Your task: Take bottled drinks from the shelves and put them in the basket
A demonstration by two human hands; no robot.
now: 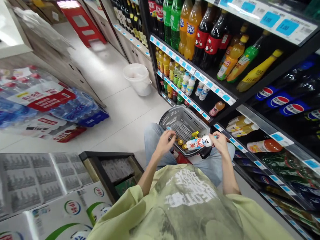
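Right fingers (218, 140) hold a smooth, cylindrical plastic bottle (198, 143).

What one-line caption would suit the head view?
Right hand holds a white bottle over a gray basket beside drink shelves, left hand at the basket's edge.

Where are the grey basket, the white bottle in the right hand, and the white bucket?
Grey basket (184, 130), head view: its bare slatted floor.
White bottle (198, 143), head view: its printed side.
White bucket (140, 85), head view: its wall.
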